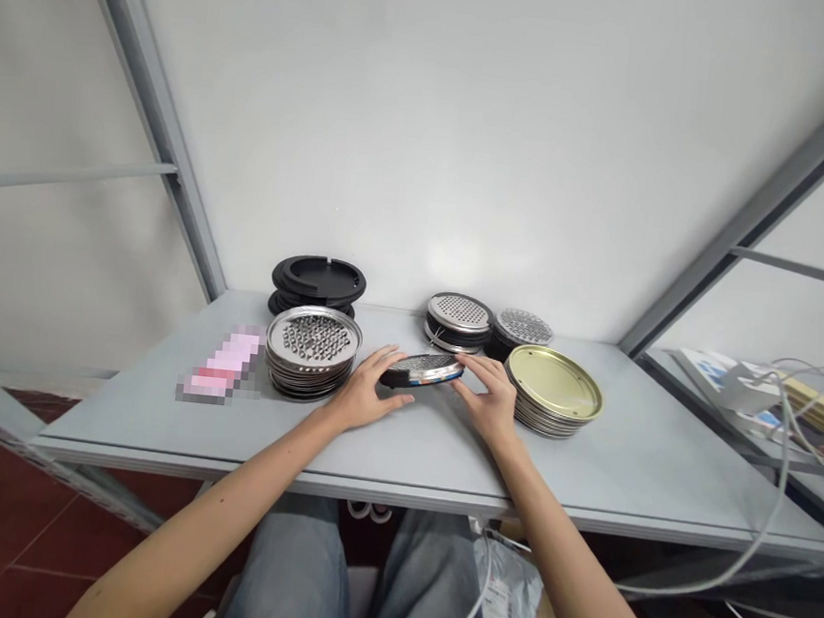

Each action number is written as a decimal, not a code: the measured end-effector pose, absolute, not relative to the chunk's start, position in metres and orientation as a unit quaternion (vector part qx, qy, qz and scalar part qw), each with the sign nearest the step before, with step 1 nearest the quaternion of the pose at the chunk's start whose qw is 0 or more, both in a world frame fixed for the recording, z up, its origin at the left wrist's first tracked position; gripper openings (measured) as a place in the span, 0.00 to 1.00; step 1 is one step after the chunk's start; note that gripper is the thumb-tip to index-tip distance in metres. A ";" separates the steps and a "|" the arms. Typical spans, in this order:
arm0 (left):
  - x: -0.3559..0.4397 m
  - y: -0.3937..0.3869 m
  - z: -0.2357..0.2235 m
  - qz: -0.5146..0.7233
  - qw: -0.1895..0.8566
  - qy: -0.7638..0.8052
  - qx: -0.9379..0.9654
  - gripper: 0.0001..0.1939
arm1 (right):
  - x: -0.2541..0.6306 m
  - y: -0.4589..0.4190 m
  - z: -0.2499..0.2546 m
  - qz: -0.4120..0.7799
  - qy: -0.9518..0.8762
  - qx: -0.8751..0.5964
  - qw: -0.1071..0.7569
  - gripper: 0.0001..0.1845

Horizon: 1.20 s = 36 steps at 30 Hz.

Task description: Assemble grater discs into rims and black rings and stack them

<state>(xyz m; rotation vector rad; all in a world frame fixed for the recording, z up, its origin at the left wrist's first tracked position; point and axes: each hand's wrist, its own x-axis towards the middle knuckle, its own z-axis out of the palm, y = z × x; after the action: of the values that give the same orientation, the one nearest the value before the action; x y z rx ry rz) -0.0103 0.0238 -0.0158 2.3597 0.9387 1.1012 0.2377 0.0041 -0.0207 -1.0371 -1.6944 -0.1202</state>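
Observation:
Between my two hands a round grater (422, 369) with a black rim is held tilted above the grey shelf. My left hand (369, 392) grips its left side, fingers over the edge and thumb below. On the opposite side my right hand (489, 394) has fingers on the top edge and thumb underneath. Close to my left hand stands a stack of silver grater discs (312, 350). Beside my right hand is a stack of gold-coloured round lids (554, 386). Black plastic rings (318, 281) are piled behind the silver stack.
Stacked round graters (459, 318) and another grater pile (523, 329) sit near the back wall. A pixelated pink item (224, 364) lies at left. Metal posts flank the shelf (398, 458); white cables (778, 480) hang at right.

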 end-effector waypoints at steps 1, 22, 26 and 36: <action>-0.010 0.024 -0.016 0.395 0.179 0.333 0.837 0.28 | 0.238 0.004 -0.021 -0.051 -0.713 -0.438 0.545 0.17; -0.008 0.032 -0.023 0.400 0.137 0.295 0.857 0.25 | 0.235 0.005 -0.024 -0.029 -0.765 -0.454 0.456 0.26; -0.008 0.031 -0.022 0.392 0.130 0.306 0.858 0.24 | 0.235 0.005 -0.026 -0.020 -0.794 -0.425 0.434 0.20; -0.008 0.028 -0.024 0.353 0.131 0.331 0.866 0.26 | 0.233 0.007 -0.025 0.022 -0.785 -0.431 0.444 0.18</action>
<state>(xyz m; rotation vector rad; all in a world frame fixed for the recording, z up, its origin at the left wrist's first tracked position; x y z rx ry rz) -0.0080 0.0284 -0.0239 2.5136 0.9601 1.0241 0.2330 0.0067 -0.0251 -1.0687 -1.9458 0.0535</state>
